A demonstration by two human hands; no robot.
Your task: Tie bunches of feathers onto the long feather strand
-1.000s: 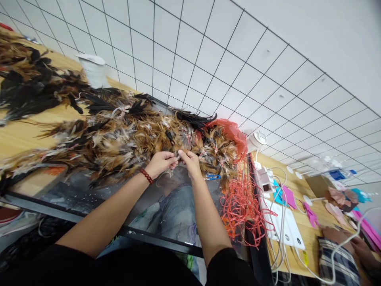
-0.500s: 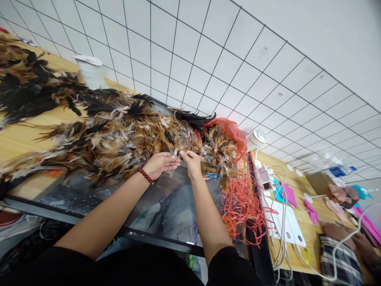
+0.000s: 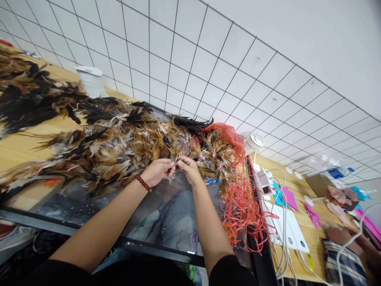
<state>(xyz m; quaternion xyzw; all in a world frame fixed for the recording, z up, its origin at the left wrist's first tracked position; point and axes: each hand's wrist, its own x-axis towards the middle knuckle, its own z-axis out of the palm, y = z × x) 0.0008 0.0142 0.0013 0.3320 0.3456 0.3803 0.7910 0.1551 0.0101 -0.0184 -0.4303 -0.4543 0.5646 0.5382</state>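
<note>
A long heap of brown, black and white feathers lies across the wooden table and onto a glass panel. My left hand, with a red bead bracelet on its wrist, and my right hand meet fingertip to fingertip at the heap's near edge. Both are closed in a pinch on a small tuft of feathers.
A red plastic bag and a tangle of red strings lie right of the feathers. A white spool stands by the gridded wall. Further right are a power strip, white cables, pink and teal scraps, and another person's plaid sleeve.
My left hand's fingers, stretched out half a second ago, have closed into a pinch against the right hand's fingertips. The view has shifted slightly.
</note>
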